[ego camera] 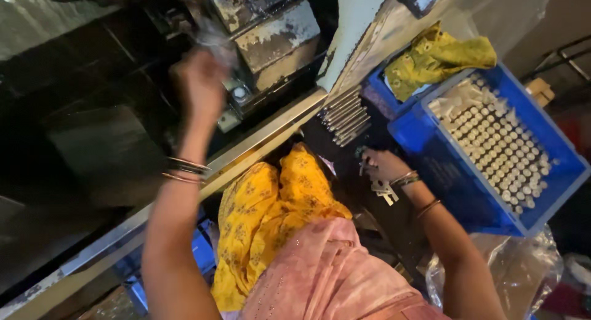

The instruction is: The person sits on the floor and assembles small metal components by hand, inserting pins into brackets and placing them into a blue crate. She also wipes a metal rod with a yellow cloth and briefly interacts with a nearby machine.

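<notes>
Head view showed the person seated at a worn, paint-flaked machine [271, 37], both arms out. The left hand [200, 80] was raised to the machine's working area, just beside a small round metal piece [239, 92] seated in the fixture. It was blurred, so I could not tell whether its fingers were closed on anything or merely touching; it looked loosely curled.

The right hand [381, 166] rested low on the dark bench edge, fingers bent around what seemed to be a small metal part, with a pale flat bracket [385, 191] lying just under the wrist. Beside it stood a blue crate [431, 148] packed with upright pale cylinders [498, 154] (a yellow cloth [437, 55] bunched at its far end), and a row of metal rods [345, 117] lay between crate and machine.

To my eye the loading would go best with fingers kept clear of the fixture and each piece seated squarely before the other hand brought another across.
</notes>
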Motion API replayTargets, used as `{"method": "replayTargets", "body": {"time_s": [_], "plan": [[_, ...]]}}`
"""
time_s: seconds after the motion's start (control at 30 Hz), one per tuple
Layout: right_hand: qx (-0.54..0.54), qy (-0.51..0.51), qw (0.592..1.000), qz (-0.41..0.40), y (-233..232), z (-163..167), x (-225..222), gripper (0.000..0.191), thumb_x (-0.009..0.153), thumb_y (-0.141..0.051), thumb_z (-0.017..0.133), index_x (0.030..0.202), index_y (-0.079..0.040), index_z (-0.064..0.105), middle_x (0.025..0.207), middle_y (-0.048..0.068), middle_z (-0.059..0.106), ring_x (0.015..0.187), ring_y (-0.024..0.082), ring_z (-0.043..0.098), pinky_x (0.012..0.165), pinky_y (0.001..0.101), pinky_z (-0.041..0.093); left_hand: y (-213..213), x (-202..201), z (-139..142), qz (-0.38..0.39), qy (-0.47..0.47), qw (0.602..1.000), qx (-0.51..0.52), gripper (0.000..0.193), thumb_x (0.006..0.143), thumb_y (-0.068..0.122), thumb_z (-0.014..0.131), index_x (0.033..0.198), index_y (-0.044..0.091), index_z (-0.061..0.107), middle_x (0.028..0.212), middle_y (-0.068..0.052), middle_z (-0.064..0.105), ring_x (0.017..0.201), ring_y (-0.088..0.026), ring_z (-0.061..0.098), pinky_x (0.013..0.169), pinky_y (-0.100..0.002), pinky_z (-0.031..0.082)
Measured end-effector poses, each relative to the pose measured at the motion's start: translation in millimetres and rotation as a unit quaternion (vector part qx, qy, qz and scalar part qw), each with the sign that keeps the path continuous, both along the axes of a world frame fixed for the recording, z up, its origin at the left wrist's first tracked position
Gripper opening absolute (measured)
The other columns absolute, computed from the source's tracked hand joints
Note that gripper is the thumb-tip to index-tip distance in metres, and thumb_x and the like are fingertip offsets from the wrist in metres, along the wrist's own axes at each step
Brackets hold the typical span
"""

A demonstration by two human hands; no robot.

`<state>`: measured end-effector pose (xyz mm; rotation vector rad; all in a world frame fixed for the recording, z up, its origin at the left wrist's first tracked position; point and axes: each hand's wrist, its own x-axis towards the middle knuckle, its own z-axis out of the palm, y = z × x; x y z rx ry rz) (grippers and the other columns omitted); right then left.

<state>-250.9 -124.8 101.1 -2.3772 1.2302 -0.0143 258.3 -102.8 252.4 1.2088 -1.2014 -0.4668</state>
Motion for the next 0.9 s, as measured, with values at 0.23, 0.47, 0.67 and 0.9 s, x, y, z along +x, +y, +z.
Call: {"method": "replayTargets", "body": {"time_s": [0.23,0.47,0.67,0.9], "plan": [[-0.086,0.082,0.992,-0.053,9.1,-11.2,-3.8,0.054,0.078,-0.014,0.076,0.129,-0.020,0.059,0.089,0.016,0.071,0.079,0.041,0.071,0.068,0.0488,0.056,6.6,-220.6,-88.5,-0.295,-0.449,0.825,0.174,0.025,0.099,0.017,0.053,0.113,0.023,0.073,0.086,-0.012,0.073,0.079,-0.027,0.072,0.071,-0.041,0.059],[-0.070,-0.276,0.937,-0.204,10.0,-16.8,-62.6,0.051,0.082,0.005,0.074,0.126,-0.007,0.051,0.107,0.016,0.074,0.102,0.024,0.074,0.085,0.0346,0.058,-12.0,-317.4,-216.0,-0.320,-0.484,0.814,-0.003,0.017,0.089,0.020,0.061,0.082,0.016,0.076,0.084,-0.014,0.073,0.082,-0.034,0.073,0.070,-0.047,0.057],[0.041,-0.524,0.820,-0.225,-0.8,6.3,-42.1,0.059,0.087,0.014,0.064,0.135,-0.008,0.039,0.115,0.015,0.070,0.106,0.022,0.071,0.092,0.0355,0.057,-21.3,-306.1,-201.3,-0.295,-0.305,0.905,-0.019,0.023,0.087,0.006,0.057,0.096,0.014,0.077,0.085,-0.017,0.074,0.089,-0.037,0.072,0.080,-0.048,0.056],[0.079,-0.595,0.798,-0.057,-21.1,136.7,86.1,0.064,0.088,0.011,0.065,0.143,-0.010,0.038,0.123,0.014,0.068,0.108,0.021,0.070,0.096,0.0326,0.057,-17.7,-242.7,-100.8,-0.353,-0.142,0.922,0.076,0.030,0.099,0.018,0.072,0.123,0.003,0.062,0.106,-0.020,0.074,0.092,-0.031,0.074,0.081,-0.041,0.059]]}}
